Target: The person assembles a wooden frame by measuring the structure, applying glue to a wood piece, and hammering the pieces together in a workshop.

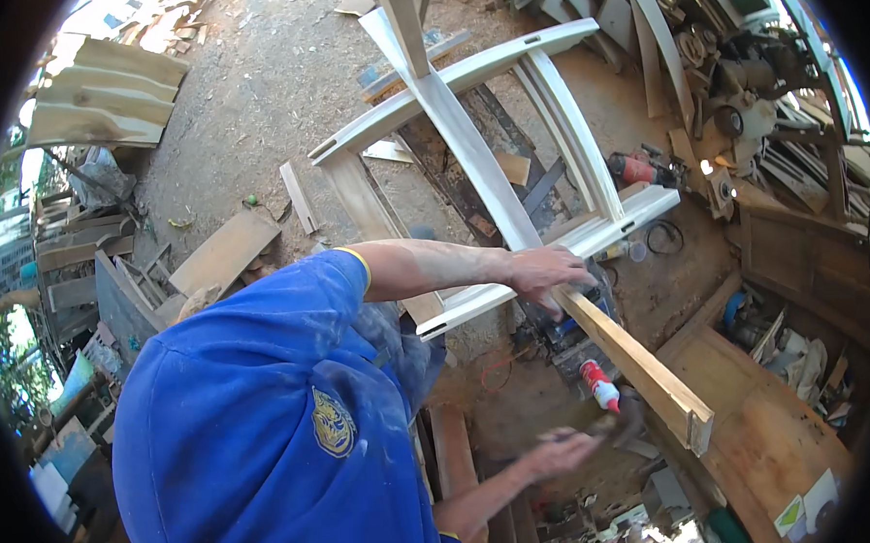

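Note:
A pale wooden frame (589, 236) with curved rails lies across supports before me. A long whitish board (479, 163) crosses over it. My left hand (547, 271) is wrapped over the near rail where this board meets a tan wooden bar (638, 360); the fingers close on the bar's end. Lower down, my right hand (559, 452) is blurred by motion, closed round a handle. The tool looks like a hammer, its dark head (628, 416) smeared near the bar's free end. A red and white squeeze bottle (600, 386) is beside the bar.
A red and black power tool (636, 169) lies beyond the frame's right side. Loose boards (225, 251) and offcuts litter the ground at left. A brown wooden panel (751, 403) stands at the right, with machinery and stacked wood (747, 73) behind it.

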A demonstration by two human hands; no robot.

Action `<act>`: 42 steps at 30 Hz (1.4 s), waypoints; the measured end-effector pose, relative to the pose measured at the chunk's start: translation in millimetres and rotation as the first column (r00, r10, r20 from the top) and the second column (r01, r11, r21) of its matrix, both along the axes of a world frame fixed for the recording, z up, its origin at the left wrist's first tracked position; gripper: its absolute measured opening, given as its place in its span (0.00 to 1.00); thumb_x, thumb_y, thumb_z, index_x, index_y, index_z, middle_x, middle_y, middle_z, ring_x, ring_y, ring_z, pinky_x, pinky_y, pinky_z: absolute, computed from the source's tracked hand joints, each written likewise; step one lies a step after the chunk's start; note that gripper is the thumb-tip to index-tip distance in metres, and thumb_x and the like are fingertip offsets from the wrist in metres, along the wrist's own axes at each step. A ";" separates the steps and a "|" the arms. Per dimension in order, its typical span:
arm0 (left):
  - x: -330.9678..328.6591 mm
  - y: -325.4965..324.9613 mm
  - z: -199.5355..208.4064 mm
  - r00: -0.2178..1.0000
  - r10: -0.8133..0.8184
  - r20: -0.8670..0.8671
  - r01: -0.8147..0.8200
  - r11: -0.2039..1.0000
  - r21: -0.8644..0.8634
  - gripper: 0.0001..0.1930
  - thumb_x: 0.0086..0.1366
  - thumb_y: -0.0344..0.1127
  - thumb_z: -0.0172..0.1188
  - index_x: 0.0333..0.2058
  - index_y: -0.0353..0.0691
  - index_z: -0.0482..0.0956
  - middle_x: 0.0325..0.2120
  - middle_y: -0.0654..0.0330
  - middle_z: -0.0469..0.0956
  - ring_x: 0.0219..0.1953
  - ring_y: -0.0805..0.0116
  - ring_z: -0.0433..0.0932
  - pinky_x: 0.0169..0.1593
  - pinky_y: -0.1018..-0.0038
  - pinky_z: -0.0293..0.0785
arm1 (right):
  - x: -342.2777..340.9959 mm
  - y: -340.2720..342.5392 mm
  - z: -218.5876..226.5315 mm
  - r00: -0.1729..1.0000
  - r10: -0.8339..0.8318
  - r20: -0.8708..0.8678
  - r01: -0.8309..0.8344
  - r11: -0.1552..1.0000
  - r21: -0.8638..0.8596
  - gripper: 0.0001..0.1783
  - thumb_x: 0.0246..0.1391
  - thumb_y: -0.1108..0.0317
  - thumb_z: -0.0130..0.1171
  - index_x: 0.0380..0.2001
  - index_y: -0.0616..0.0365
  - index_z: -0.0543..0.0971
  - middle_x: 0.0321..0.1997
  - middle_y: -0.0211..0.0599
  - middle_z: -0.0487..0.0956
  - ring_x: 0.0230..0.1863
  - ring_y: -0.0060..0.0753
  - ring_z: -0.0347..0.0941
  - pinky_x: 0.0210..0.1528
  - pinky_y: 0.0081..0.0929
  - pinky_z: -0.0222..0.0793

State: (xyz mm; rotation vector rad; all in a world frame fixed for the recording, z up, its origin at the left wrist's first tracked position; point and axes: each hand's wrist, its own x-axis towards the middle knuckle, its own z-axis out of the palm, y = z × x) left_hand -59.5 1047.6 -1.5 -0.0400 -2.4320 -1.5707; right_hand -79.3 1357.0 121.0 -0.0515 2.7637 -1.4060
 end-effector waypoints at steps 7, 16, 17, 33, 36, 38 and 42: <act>-74.4 -19.1 145.7 0.871 -0.379 -0.313 0.384 0.922 -0.048 0.34 0.51 0.50 0.69 0.54 0.43 0.72 0.42 0.53 0.77 0.45 0.51 0.76 0.48 0.61 0.72 | -55.2 -15.4 185.0 0.609 0.520 -0.599 -0.004 0.758 0.653 0.20 0.68 0.66 0.44 0.56 0.68 0.71 0.24 0.38 0.70 0.24 0.32 0.66 0.36 0.34 0.70; -48.7 -33.3 114.7 0.887 -0.413 -0.209 0.374 0.905 -0.202 0.31 0.54 0.53 0.65 0.55 0.48 0.73 0.42 0.56 0.78 0.47 0.54 0.75 0.48 0.60 0.70 | -28.8 -34.9 184.2 0.518 0.520 -0.679 -0.102 0.826 0.554 0.20 0.67 0.65 0.45 0.55 0.70 0.68 0.44 0.51 0.76 0.31 0.33 0.69 0.31 0.30 0.69; -43.2 -36.7 95.7 0.899 -0.381 -0.215 0.332 0.914 -0.233 0.32 0.54 0.54 0.65 0.55 0.49 0.72 0.42 0.56 0.78 0.48 0.55 0.75 0.49 0.60 0.69 | -23.4 -32.7 168.0 0.705 0.330 -0.628 -0.111 0.926 0.361 0.20 0.68 0.63 0.44 0.54 0.70 0.68 0.40 0.49 0.75 0.29 0.31 0.68 0.30 0.29 0.70; 1.9 -1.5 -75.9 0.971 0.091 0.222 0.031 0.870 -0.492 0.35 0.55 0.66 0.57 0.50 0.43 0.66 0.31 0.61 0.73 0.40 0.64 0.74 0.47 0.64 0.62 | 8.3 -39.9 -163.7 0.534 0.126 0.836 0.372 0.852 -0.367 0.16 0.67 0.57 0.43 0.53 0.48 0.70 0.22 0.27 0.65 0.15 0.19 0.59 0.15 0.20 0.58; 0.0 -2.6 -75.9 0.963 0.107 0.246 0.016 0.892 -0.453 0.33 0.55 0.66 0.57 0.45 0.42 0.67 0.31 0.60 0.73 0.40 0.64 0.75 0.45 0.65 0.63 | 6.8 -42.3 -158.6 0.534 0.094 0.840 0.403 0.845 -0.351 0.16 0.67 0.59 0.41 0.54 0.49 0.69 0.23 0.28 0.66 0.15 0.19 0.59 0.14 0.20 0.58; -1.5 -2.6 -76.2 0.958 0.104 0.269 0.023 0.903 -0.429 0.32 0.55 0.65 0.58 0.42 0.42 0.67 0.30 0.60 0.73 0.40 0.63 0.75 0.45 0.66 0.63 | 3.9 -43.8 -154.7 0.601 0.027 0.799 0.484 0.783 -0.390 0.18 0.67 0.57 0.42 0.55 0.49 0.68 0.22 0.27 0.65 0.15 0.18 0.58 0.14 0.19 0.57; -1.0 -3.4 -76.9 0.954 0.110 0.277 0.026 0.894 -0.447 0.29 0.54 0.62 0.60 0.37 0.42 0.66 0.31 0.60 0.73 0.40 0.63 0.75 0.47 0.64 0.63 | -4.7 -47.1 -151.9 0.593 0.109 0.798 0.369 0.844 -0.389 0.19 0.67 0.56 0.41 0.57 0.50 0.68 0.20 0.27 0.65 0.13 0.18 0.57 0.13 0.18 0.56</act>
